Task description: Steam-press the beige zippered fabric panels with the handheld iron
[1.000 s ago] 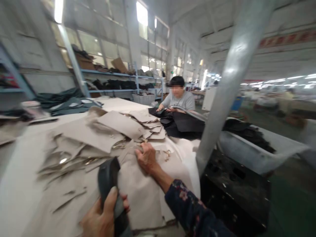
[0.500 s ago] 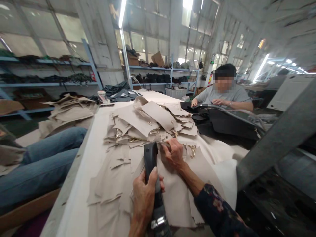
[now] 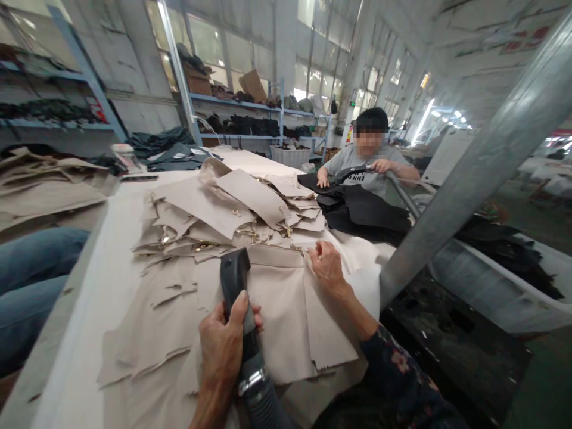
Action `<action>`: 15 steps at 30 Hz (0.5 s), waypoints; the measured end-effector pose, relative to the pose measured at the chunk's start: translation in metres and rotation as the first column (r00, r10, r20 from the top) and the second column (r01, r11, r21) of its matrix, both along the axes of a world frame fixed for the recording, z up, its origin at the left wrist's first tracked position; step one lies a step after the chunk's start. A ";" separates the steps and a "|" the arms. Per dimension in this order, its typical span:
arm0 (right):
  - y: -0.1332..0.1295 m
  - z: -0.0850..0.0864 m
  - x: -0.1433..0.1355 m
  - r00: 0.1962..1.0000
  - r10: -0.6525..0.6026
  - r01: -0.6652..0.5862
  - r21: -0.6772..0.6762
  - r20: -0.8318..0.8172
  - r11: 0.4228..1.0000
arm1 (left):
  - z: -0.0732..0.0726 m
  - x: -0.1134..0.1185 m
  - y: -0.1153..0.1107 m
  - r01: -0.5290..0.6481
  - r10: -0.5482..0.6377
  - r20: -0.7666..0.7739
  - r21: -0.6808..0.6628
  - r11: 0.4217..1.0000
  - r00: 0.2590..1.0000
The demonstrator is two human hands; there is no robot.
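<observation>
My left hand (image 3: 227,339) is wrapped around a black vacuum hose handle (image 3: 236,277), its nozzle end pointing away from me over the beige fabric. A metal clamp (image 3: 253,381) joins the handle to a ribbed hose (image 3: 268,411). Right of it, my right hand (image 3: 328,268) is closed, fingers curled at the upper corner of a beige fabric piece (image 3: 328,328). Between my hands lies a beige panel (image 3: 279,304) with a zipper along its top edge. Just beyond, a heap of beige pieces (image 3: 214,205) carries gold-coloured zipper pulls.
A slanted metal post (image 3: 465,161) rises close on my right. Across the table, a co-worker (image 3: 379,161) handles black fabric (image 3: 361,208) and another hose. A person's denim-covered legs (image 3: 36,274) are at the left. White bins (image 3: 504,286) stand right of the post.
The view has swung to the right. My right hand has moved away from the nozzle to the right along the panel, exposing its zipper edge. The co-worker's hand has risen with a hose.
</observation>
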State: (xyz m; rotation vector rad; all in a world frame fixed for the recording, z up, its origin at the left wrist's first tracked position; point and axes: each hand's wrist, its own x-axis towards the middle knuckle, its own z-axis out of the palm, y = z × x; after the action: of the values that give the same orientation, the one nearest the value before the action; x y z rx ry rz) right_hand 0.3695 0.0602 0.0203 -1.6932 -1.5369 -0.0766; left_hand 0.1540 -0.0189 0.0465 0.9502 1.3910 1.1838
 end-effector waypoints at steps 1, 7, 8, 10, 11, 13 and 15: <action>-0.007 -0.003 0.005 1.000 0.001 0.000 -0.046 0.010 0.999 | 0.001 0.001 -0.001 0.013 -0.013 0.003 0.015 1.000 1.000; -0.012 -0.011 0.004 0.995 0.102 -0.104 -0.207 -0.023 0.973 | 0.008 0.006 -0.006 0.111 -0.114 0.048 0.049 0.993 0.992; -0.009 -0.009 0.005 0.992 0.119 -0.127 -0.224 -0.052 0.966 | 0.009 0.006 -0.007 0.131 -0.133 0.053 0.053 0.990 0.990; -0.004 -0.005 0.010 0.981 0.153 -0.179 -0.246 -0.121 0.953 | 0.010 0.006 -0.007 0.151 -0.155 0.058 0.066 0.986 0.986; -0.003 -0.002 0.014 0.972 0.173 -0.209 -0.249 -0.160 0.946 | 0.010 0.006 -0.008 0.150 -0.154 0.061 0.076 0.986 0.986; -0.006 0.006 0.020 0.944 0.222 -0.279 -0.232 -0.245 0.932 | 0.010 0.006 -0.008 0.142 -0.148 0.067 0.092 0.986 0.987; -0.011 0.015 0.023 0.898 0.284 -0.357 -0.178 -0.337 0.917 | 0.009 0.006 -0.008 0.158 -0.165 0.069 0.100 0.982 0.984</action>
State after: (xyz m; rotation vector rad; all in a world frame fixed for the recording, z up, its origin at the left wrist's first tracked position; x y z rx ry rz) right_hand 0.3924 0.0489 0.0355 -1.5134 -1.6105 0.5396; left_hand 0.1596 -0.0265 0.0559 1.0520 1.1825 1.1590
